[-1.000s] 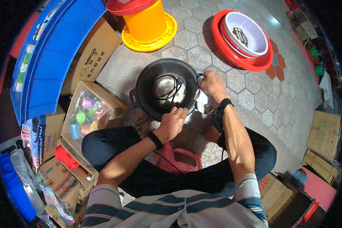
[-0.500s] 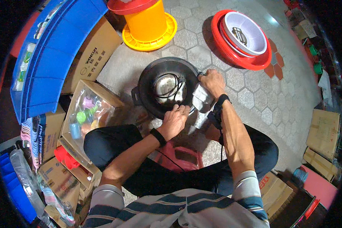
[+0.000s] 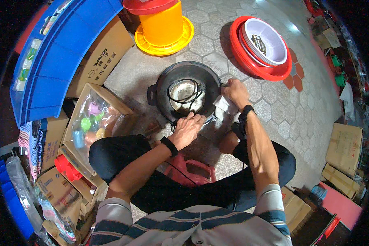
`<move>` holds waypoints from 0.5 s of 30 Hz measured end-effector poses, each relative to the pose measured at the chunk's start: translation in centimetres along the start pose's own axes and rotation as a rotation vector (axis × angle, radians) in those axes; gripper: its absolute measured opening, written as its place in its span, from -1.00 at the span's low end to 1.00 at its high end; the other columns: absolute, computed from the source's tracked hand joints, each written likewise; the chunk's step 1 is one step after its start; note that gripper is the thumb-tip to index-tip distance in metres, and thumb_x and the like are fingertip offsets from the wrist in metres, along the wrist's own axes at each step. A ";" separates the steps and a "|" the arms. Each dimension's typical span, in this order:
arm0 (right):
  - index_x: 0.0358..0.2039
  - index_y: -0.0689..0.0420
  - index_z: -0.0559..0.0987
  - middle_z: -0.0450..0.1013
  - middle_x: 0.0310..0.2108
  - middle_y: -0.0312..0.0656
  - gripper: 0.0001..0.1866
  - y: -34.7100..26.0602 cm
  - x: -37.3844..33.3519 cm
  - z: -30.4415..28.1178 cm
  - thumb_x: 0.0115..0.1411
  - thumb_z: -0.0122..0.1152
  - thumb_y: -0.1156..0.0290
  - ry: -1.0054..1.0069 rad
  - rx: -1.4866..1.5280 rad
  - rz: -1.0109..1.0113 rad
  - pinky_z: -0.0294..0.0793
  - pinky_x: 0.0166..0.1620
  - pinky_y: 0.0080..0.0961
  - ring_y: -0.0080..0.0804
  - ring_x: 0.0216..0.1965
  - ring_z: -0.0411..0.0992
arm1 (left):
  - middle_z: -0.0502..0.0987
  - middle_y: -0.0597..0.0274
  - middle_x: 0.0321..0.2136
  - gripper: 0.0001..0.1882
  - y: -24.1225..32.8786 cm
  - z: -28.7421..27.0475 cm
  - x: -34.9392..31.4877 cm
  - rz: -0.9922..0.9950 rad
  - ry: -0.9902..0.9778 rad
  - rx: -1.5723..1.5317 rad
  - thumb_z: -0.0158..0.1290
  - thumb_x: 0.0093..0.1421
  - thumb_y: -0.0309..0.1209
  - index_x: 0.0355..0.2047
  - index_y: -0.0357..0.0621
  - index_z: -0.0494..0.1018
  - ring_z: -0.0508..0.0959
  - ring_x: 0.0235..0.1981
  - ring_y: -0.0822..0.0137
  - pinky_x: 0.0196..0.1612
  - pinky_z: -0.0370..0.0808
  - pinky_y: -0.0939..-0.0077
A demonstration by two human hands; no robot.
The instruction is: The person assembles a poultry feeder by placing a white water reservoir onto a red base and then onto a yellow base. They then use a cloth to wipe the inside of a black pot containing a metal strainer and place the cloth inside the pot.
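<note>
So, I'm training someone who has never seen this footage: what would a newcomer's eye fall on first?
Probably the dark round pot near the centre, with a coiled black cable inside, the left hand at its near rim and the right hand at its right side. Next, likely the red-topped yellow container beyond it, and the white basin stacked in a wider red basin, farther right.

Large brown cardboard carton [image 3: 110,43], upper left: bold black Latin letters [image 3: 101,58], Chinese characters [image 3: 105,66] and a round emblem [image 3: 91,74]. Round white plastic basin [image 3: 276,45], upper right: dark label [image 3: 258,44] inside, its lettering too small to read.
</note>
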State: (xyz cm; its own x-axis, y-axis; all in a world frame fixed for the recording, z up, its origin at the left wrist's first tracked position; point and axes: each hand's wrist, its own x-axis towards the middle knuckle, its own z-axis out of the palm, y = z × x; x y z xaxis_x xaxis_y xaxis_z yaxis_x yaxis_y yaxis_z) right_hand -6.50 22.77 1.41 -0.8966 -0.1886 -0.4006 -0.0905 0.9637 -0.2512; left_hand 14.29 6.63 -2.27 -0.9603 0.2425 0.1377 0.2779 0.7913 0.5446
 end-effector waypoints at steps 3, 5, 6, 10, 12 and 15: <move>-0.25 0.10 0.67 0.62 -0.21 0.05 -0.69 -0.5 0.0 0.6 0.04 0.37 0.20 0.089 -0.025 -0.001 0.55 -0.05 -0.08 0.08 -0.09 0.58 | 0.48 0.09 -0.32 -0.71 0.1 0.1 0.1 -0.003 -0.014 0.014 0.03 0.13 -0.56 -0.10 -0.21 0.46 0.52 -0.21 -0.03 -0.34 0.56 0.13; -0.28 0.12 0.68 0.62 -0.23 0.06 -0.69 0.0 -0.5 1.0 0.03 0.38 0.20 0.109 0.037 0.011 0.55 -0.06 -0.07 0.08 -0.10 0.58 | 0.48 0.08 -0.31 -0.69 0.2 0.2 0.1 -0.007 -0.017 0.050 0.04 0.13 -0.56 -0.07 -0.22 0.46 0.52 -0.21 -0.04 -0.34 0.56 0.14; -0.27 0.13 0.68 0.62 -0.23 0.10 -0.67 0.1 -0.5 1.3 0.02 0.38 0.18 0.119 0.104 0.086 0.54 -0.05 -0.07 0.09 -0.09 0.58 | 0.48 0.07 -0.30 -0.68 0.2 0.3 0.0 -0.002 -0.007 0.063 0.04 0.13 -0.56 -0.06 -0.23 0.46 0.51 -0.21 -0.04 -0.33 0.56 0.14; -0.38 0.31 0.66 0.61 -0.38 0.15 -0.58 1.1 -0.3 1.6 -0.03 0.34 0.14 0.130 0.271 0.066 0.52 -0.17 -0.17 -0.01 -0.29 0.60 | 0.48 0.03 -0.27 -0.64 0.3 0.5 -0.1 -0.008 0.009 0.058 0.04 0.14 -0.55 -0.02 -0.25 0.47 0.51 -0.19 -0.06 -0.32 0.56 0.12; -0.37 0.31 0.66 0.60 -0.41 0.09 -0.60 1.9 -0.3 1.9 -0.03 0.34 0.17 0.056 0.328 0.088 0.52 -0.20 -0.21 -0.09 -0.33 0.60 | 0.48 0.02 -0.27 -0.64 0.2 0.6 0.0 -0.014 0.026 0.040 0.04 0.15 -0.55 -0.01 -0.27 0.47 0.51 -0.18 -0.07 -0.32 0.56 0.09; -0.39 0.32 0.65 0.58 -0.49 -0.05 -0.66 3.0 -0.4 2.7 -0.01 0.34 0.25 -0.009 0.461 0.124 0.49 -0.32 -0.30 -0.29 -0.44 0.55 | 0.48 0.01 -0.26 -0.65 0.1 0.7 -0.1 -0.011 0.006 0.054 0.03 0.18 -0.53 -0.01 -0.28 0.47 0.50 -0.18 -0.08 -0.30 0.56 0.09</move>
State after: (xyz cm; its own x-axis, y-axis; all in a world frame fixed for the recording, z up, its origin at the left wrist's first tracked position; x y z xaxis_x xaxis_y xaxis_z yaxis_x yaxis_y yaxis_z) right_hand -5.25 25.25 -1.53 -0.8844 -0.0807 -0.4596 0.2208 0.7953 -0.5646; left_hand 14.41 7.07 -2.77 -0.9634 0.2303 0.1375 0.2682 0.8232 0.5003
